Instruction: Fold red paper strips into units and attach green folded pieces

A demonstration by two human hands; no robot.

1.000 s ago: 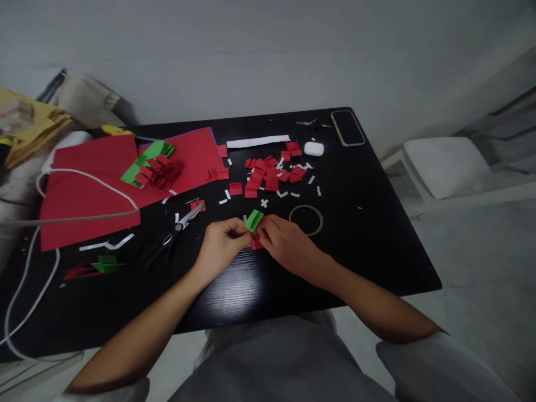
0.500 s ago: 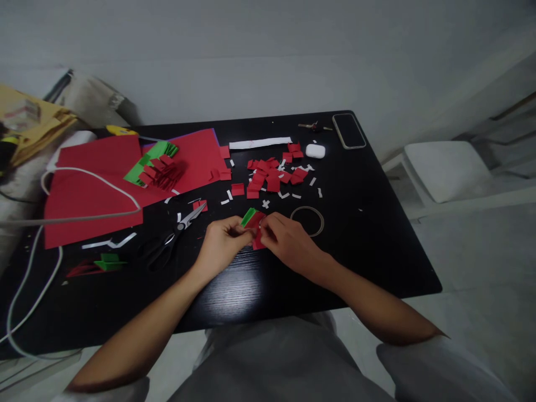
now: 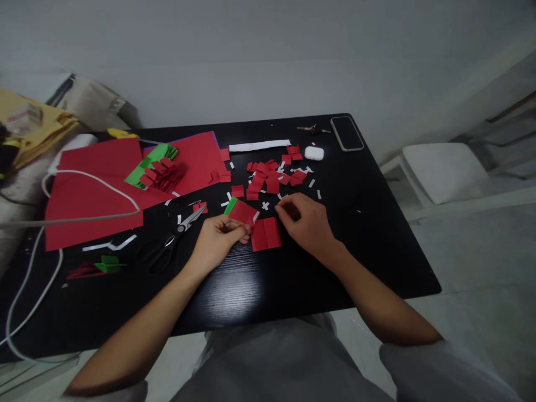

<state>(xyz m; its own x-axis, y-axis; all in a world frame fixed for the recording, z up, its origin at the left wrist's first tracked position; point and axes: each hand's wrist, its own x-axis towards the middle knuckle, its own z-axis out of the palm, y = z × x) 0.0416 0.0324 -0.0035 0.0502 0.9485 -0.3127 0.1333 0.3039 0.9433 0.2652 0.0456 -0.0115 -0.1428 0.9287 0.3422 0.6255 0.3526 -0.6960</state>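
My left hand is closed on a folded red and green paper piece, its green edge at the upper left and a small white strip at its right end. Below it lies a creased red paper square on the table, partly overlapped at its upper left. My right hand hovers to the right of the square with thumb and forefinger pinched together; whatever is between the fingertips is too small to make out. Just beyond the hands are a heap of small folded red paper pieces and scattered white strips.
Scissors lie left of my left hand, near large red sheets with a green and red folded paper stack. A white cable crosses the left side. An earbud case, keys and a phone sit at the back right.
My hands have moved apart: the right went right and slightly up, the left slightly left with the folded paper. The red square and more of the held piece now show between them.
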